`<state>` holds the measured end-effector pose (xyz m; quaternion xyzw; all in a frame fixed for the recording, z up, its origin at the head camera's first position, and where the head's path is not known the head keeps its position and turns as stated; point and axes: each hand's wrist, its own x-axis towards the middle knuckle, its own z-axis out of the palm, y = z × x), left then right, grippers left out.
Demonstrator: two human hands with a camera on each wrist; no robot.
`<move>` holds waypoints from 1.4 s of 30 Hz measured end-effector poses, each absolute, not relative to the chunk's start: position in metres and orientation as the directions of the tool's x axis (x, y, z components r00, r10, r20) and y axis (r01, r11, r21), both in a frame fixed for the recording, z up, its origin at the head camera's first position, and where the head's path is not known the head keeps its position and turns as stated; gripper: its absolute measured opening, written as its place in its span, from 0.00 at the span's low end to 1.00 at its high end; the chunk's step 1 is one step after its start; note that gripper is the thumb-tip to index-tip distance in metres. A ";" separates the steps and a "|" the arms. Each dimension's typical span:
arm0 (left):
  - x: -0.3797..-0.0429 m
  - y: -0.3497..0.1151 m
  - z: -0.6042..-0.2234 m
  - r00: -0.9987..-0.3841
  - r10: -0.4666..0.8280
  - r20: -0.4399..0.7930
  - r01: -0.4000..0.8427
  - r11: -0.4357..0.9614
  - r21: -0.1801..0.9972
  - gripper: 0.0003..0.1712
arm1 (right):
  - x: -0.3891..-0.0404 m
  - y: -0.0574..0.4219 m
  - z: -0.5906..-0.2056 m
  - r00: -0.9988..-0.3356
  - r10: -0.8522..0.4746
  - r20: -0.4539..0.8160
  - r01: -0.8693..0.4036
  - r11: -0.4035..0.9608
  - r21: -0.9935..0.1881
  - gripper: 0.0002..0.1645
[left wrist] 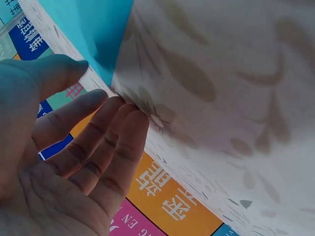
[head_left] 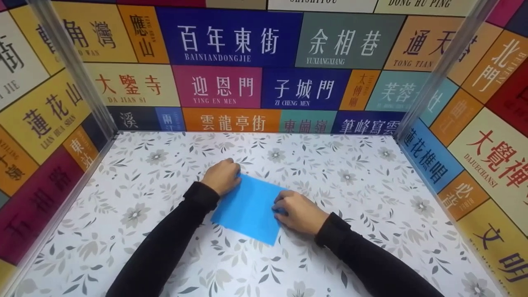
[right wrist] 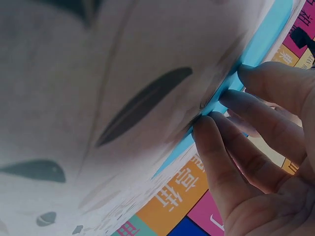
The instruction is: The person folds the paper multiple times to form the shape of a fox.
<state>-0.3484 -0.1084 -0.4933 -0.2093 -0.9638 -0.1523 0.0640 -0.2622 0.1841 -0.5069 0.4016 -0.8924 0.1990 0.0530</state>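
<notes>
Lying on flowered table (head_left: 185, 159): blue paper (head_left: 249, 210), a flat sheet near the middle.
Left hand (head_left: 221, 177): at paper's far left corner; fingers relaxed, nearly straight.
Right hand (head_left: 300, 212): touching paper's right side with fingertips; fingers loosely bent, unclenched.
Sleeves (head_left: 159, 243): black.
Walls (head_left: 229, 37): colourful lettered panels.

Appears to be a booth-like work space.
Walled on three sides with multicoloured panels (head_left: 284, 49) bearing Chinese characters and romanised lettering; edged at both rear corners with translucent strips (head_left: 78, 70); fitted with a tabletop (head_left: 350, 156) in white floral print. Cannot be classed further as home, shop or office.
</notes>
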 end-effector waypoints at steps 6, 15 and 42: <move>-0.353 -0.106 -0.493 -0.914 0.370 0.165 0.402 0.878 0.261 0.10 | -0.261 0.184 -0.507 -0.679 -0.693 0.244 -0.731 0.604 -0.318 0.11; -0.354 -0.106 -0.492 -0.917 0.369 0.150 0.396 0.881 0.257 0.09 | -0.261 0.185 -0.506 -0.681 -0.691 0.241 -0.727 0.602 -0.330 0.10; -0.341 -0.111 -0.488 -0.918 0.349 0.188 0.396 0.816 0.421 0.10 | -0.264 0.185 -0.510 -0.664 -0.694 0.279 -0.746 0.583 -0.322 0.09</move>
